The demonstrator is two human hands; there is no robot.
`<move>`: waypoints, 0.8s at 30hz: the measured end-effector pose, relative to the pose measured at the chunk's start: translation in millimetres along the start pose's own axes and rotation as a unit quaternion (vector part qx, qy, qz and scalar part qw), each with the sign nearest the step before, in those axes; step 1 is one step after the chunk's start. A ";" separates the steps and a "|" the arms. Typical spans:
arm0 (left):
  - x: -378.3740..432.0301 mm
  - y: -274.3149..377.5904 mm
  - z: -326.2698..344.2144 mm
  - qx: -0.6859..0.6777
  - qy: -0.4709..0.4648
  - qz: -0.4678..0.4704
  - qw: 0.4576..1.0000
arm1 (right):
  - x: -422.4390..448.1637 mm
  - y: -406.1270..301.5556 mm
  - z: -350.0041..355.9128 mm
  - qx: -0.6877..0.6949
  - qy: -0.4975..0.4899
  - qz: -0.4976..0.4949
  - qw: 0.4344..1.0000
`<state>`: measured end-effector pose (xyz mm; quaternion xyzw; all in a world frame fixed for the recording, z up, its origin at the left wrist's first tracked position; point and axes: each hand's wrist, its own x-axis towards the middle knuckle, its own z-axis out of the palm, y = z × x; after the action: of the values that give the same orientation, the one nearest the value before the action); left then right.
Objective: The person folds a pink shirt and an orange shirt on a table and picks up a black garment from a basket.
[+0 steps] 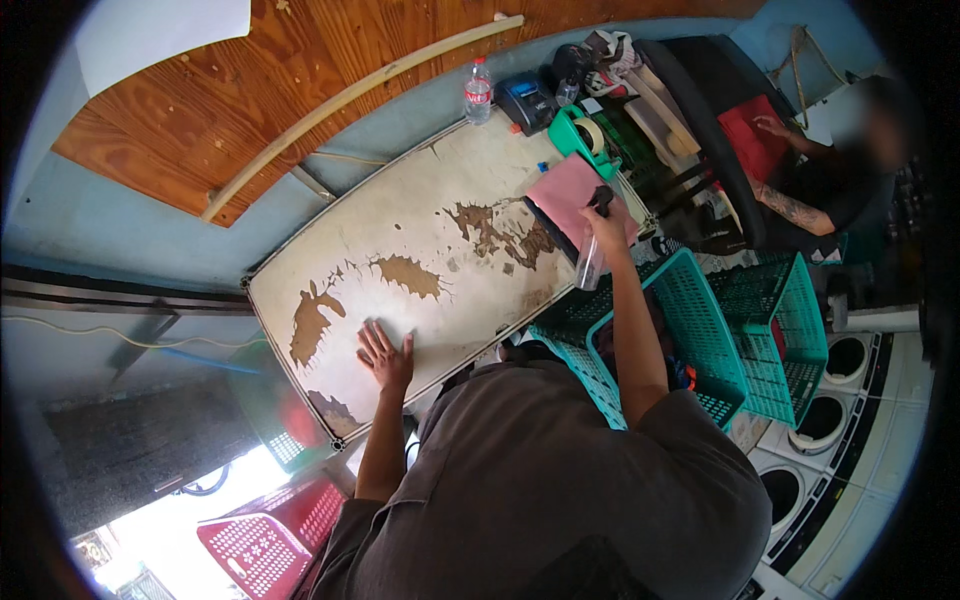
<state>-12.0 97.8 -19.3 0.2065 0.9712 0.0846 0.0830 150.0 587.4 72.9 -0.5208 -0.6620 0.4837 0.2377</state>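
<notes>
My left hand (386, 354) lies flat, fingers spread, on the worn white tabletop (360, 285), whose surface is peeled in brown patches. In my right hand (609, 231) is a clear spray bottle (589, 264) with a black spray head (600, 199). I hold it over the table's right end, beside a pink flat item (566, 193) that lies there with a dark edge showing under it. Whether any liquid is inside the bottle is hard to tell.
Behind the pink item stand a green tape dispenser (576, 140), a dark label printer or similar device (525, 103) and a plastic bottle (478, 94). Teal laundry baskets (697, 322) crowd my right side. A person (817, 180) sits beyond. Front-loading machines (821, 424) line the right; a red basket (255, 551) is lower left.
</notes>
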 end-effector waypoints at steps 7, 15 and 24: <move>-1.7 -1.5 2.2 -0.001 0.003 0.022 1.000 | -65.2 44.2 -24.8 0.011 0.111 0.025 0.993; -3.3 -7.4 8.8 0.000 0.017 0.039 0.999 | -123.0 37.8 -53.9 0.185 0.133 0.018 0.974; -9.5 -25.5 4.8 -0.005 0.002 0.055 0.998 | -135.7 34.0 10.2 0.111 0.036 -0.085 0.990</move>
<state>-12.3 71.4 -27.8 0.2587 0.9582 0.0943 0.0772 204.0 458.2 64.1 -0.4502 -0.6372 0.5129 0.3581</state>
